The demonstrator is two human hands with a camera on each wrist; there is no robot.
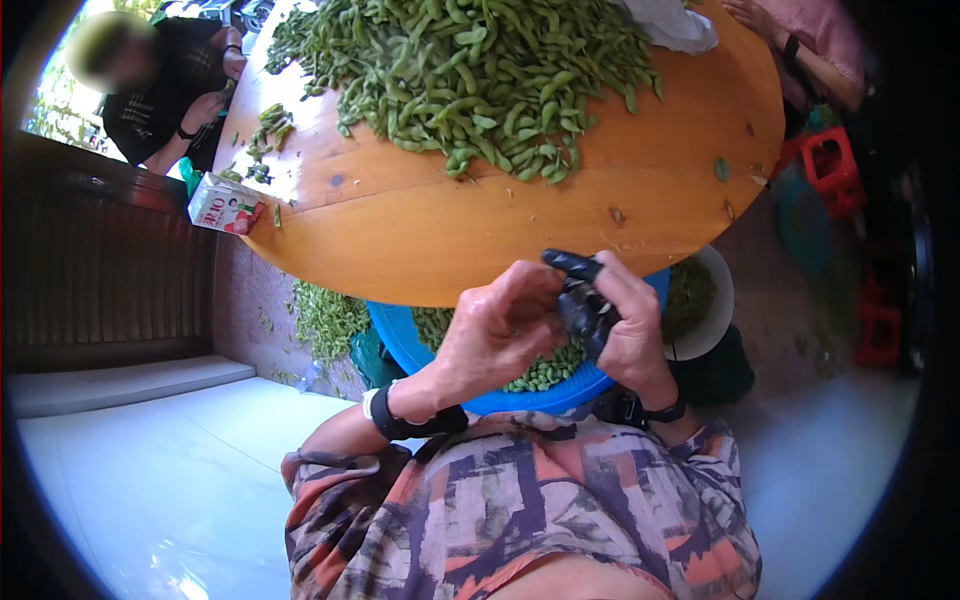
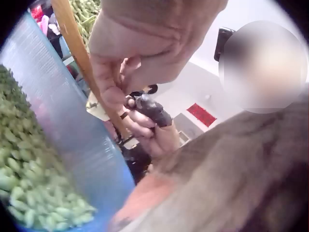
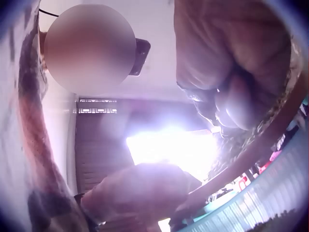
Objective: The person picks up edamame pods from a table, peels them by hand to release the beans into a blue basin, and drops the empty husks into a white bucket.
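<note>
Where slender green pods [image 1: 500, 90] heap on an orange wooden table [image 1: 380, 240] above pale flooring [image 1: 150, 470], their long axes point every way; over a blue plastic tub [image 1: 388, 335], left hand [image 1: 495, 335] and right hand [image 1: 632, 335] meet, fingers curled, contents unclear.

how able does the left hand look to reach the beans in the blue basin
Probably yes: the left hand appears to be above the blue basin, and no lid covers the beans. It would likely just leave the right hand.
</note>
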